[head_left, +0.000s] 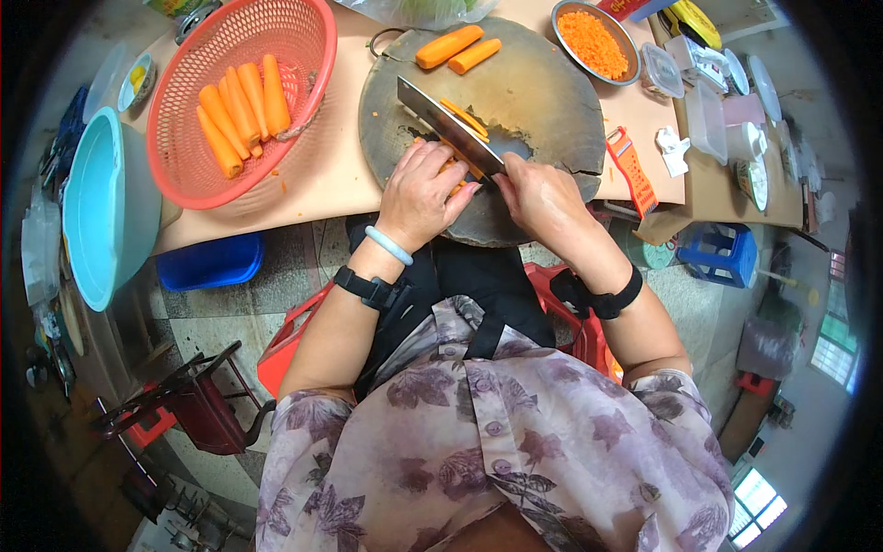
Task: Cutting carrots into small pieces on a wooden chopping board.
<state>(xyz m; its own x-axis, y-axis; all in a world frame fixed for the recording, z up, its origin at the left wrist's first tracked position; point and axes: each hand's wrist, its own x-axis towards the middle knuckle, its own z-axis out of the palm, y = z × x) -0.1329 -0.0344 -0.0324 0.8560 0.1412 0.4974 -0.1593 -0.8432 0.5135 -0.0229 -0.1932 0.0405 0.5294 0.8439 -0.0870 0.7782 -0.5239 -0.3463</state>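
Note:
A round, worn wooden chopping block (552,101) lies at the table's front edge. On it my right hand (544,198) is closed round the handle of a cleaver (440,118), whose blade slants toward the far left. Bent fingers of my left hand (423,191) press down on a carrot piece (452,171) on the near side of the blade; most of that piece is hidden. Beyond the blade lie cut carrot slices (465,120). Farther back on the block rest a thick carrot piece (449,46) and a thinner one (475,57).
A red plastic colander (164,138) with several peeled carrots (241,103) stands at left, beside a light-blue basin (92,202). A metal bowl (633,66) of finely chopped carrot (591,44) is at back right. An orange peeler-like tool (631,171) and white tissue (672,150) lie right of the block.

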